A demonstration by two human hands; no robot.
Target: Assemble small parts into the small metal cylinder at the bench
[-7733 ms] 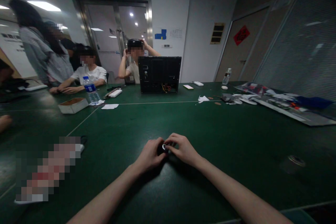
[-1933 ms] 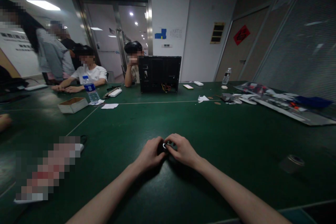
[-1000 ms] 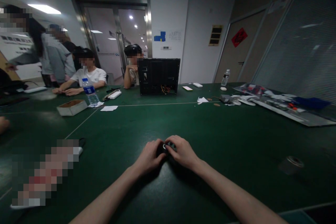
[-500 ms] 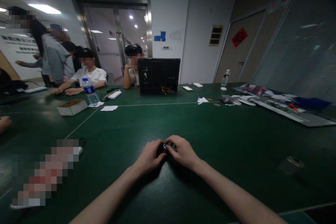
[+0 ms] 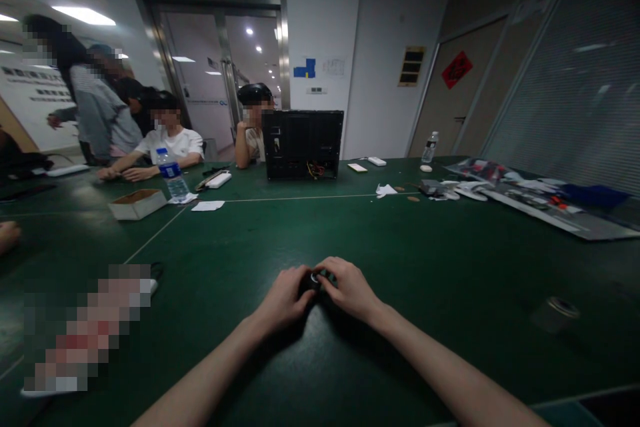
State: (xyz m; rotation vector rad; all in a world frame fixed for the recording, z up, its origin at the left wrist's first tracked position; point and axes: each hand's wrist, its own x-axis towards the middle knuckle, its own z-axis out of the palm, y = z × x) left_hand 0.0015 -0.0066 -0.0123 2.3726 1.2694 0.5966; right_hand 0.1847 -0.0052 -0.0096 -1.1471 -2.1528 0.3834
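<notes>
Both of my hands meet low in the middle of the green table (image 5: 410,253). My left hand (image 5: 285,297) is closed round a small black object with a shiny ring (image 5: 313,279). My right hand (image 5: 350,288) pinches the same object from the right, fingers curled onto its top. Most of the object is hidden between my fingers.
A black open-backed case (image 5: 303,144) stands at the far side with a person seated behind it. A water bottle (image 5: 172,173) and a cardboard box (image 5: 138,203) sit far left near other people. Papers and boards (image 5: 540,200) lie at the right. A round table socket (image 5: 559,310) is at the right.
My hands have stayed together on the small object. The seated person behind the case lowered both arms from the head. The standing people at the left shifted about.
</notes>
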